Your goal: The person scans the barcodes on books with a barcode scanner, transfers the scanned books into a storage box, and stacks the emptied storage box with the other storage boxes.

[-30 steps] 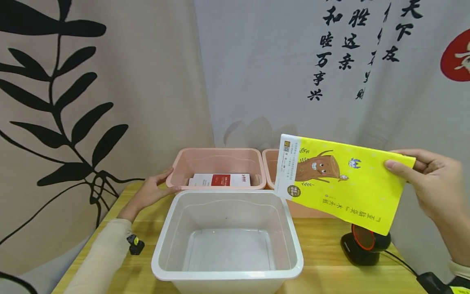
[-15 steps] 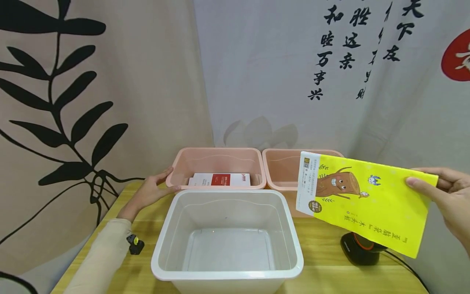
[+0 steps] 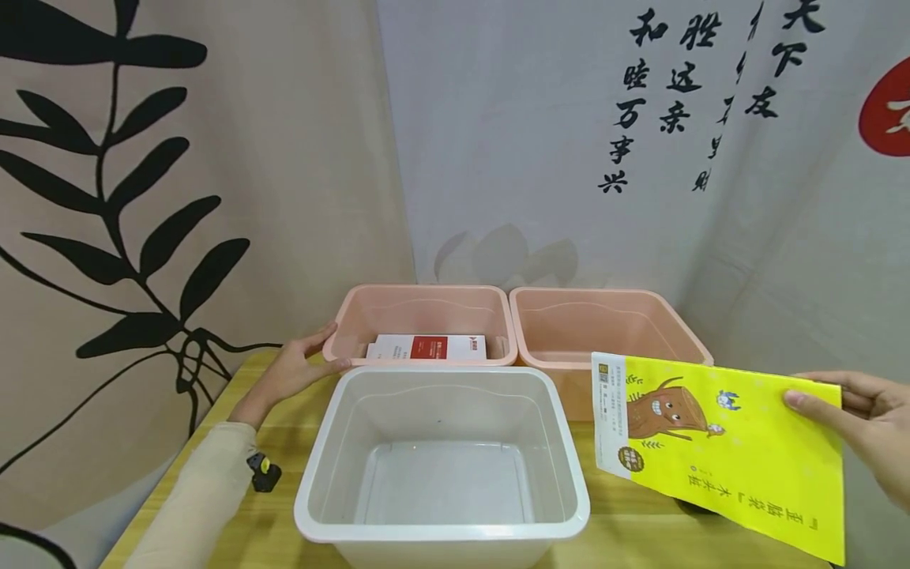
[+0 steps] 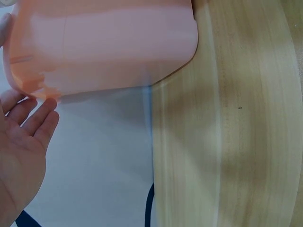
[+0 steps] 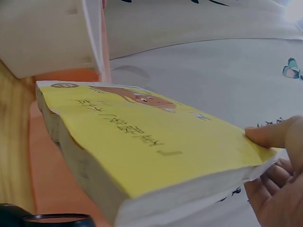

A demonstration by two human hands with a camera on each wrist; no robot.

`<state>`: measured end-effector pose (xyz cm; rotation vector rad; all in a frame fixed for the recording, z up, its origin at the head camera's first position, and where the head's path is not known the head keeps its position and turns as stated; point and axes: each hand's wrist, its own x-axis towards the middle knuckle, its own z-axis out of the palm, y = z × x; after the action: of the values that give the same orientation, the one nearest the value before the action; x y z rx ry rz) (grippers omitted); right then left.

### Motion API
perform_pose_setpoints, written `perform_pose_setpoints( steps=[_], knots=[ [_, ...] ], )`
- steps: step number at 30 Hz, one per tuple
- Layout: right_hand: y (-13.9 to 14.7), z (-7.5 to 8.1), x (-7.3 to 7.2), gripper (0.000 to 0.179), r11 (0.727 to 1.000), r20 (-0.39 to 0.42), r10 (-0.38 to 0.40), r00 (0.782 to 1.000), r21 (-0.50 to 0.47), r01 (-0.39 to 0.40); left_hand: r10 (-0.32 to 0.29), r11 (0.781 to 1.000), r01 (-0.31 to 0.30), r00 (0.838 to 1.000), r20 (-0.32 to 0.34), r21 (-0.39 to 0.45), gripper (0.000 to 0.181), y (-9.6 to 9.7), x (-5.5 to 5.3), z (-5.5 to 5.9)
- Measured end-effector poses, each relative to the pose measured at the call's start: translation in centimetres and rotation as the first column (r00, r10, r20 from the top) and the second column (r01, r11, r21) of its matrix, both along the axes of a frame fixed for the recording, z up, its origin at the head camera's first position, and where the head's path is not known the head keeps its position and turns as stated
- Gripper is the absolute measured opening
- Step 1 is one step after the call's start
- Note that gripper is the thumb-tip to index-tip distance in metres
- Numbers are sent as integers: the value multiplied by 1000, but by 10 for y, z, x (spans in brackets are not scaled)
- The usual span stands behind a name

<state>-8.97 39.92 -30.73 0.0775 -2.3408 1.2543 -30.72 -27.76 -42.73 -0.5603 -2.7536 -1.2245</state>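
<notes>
My right hand [image 3: 863, 419] pinches the right end of a yellow book [image 3: 739, 450], its thumb on the cover and fingers beneath. The cover has a cartoon tree stump and upside-down lettering; the right wrist view shows the thick page block [image 5: 170, 201]. The book is in the air, right of the white bin [image 3: 441, 533]. My left hand [image 3: 284, 379] rests against the left end of a pink bin [image 3: 426, 308], fingers touching the outside near its rim. A white and red printed item [image 3: 462, 347] lies inside that bin.
A second pink bin [image 3: 597, 324] stands right of the first, partly behind the book. A black device [image 3: 693, 507] is mostly hidden under the book. The wooden table [image 4: 189, 142] has its left edge near my left arm, and a printed curtain [image 3: 498, 158] hangs behind.
My right hand has carried the yellow book to the right and down, uncovering the second pink bin and covering the black device. The left hand has stayed on the pink bin.
</notes>
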Motion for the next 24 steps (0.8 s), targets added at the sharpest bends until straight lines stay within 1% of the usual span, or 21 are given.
perform_pose_setpoints(
  steps=[3, 7, 10, 14, 15, 18, 22, 24],
  knots=[
    [2, -9, 3, 42, 999, 65, -36, 997, 12, 36, 0, 1000, 0, 1000, 2, 1, 93, 0, 0, 0],
    [3, -20, 6, 29, 996, 145, -90, 985, 41, 85, 0, 1000, 0, 1000, 3, 3, 93, 1, 0, 0],
    [4, -27, 7, 6, 989, 195, -132, 972, 92, 115, -1, 1000, 1, 1000, 1, 6, 93, 1, 1, 0],
    [5, -34, 7, 39, 977, 264, -178, 948, 162, 138, -2, 1000, 2, 1000, -5, 10, 93, 1, 2, -1],
    [5, -35, 7, 43, 976, 285, -183, 941, 167, 139, 0, 1000, 0, 1000, -6, 13, 93, 1, 2, -1],
    [7, -39, 8, 48, 976, 332, -193, 923, 165, 144, -5, 1000, 5, 1000, -10, 14, 92, 1, 2, -2],
    [11, -46, 8, 50, 970, 358, -222, 907, 173, 169, -8, 1000, 8, 1000, -11, 11, 91, 1, 1, -1],
    [14, -49, 7, 51, 965, 378, -246, 893, 186, 187, -8, 1000, 8, 1000, -6, 8, 92, 1, 1, -1]
  ],
)
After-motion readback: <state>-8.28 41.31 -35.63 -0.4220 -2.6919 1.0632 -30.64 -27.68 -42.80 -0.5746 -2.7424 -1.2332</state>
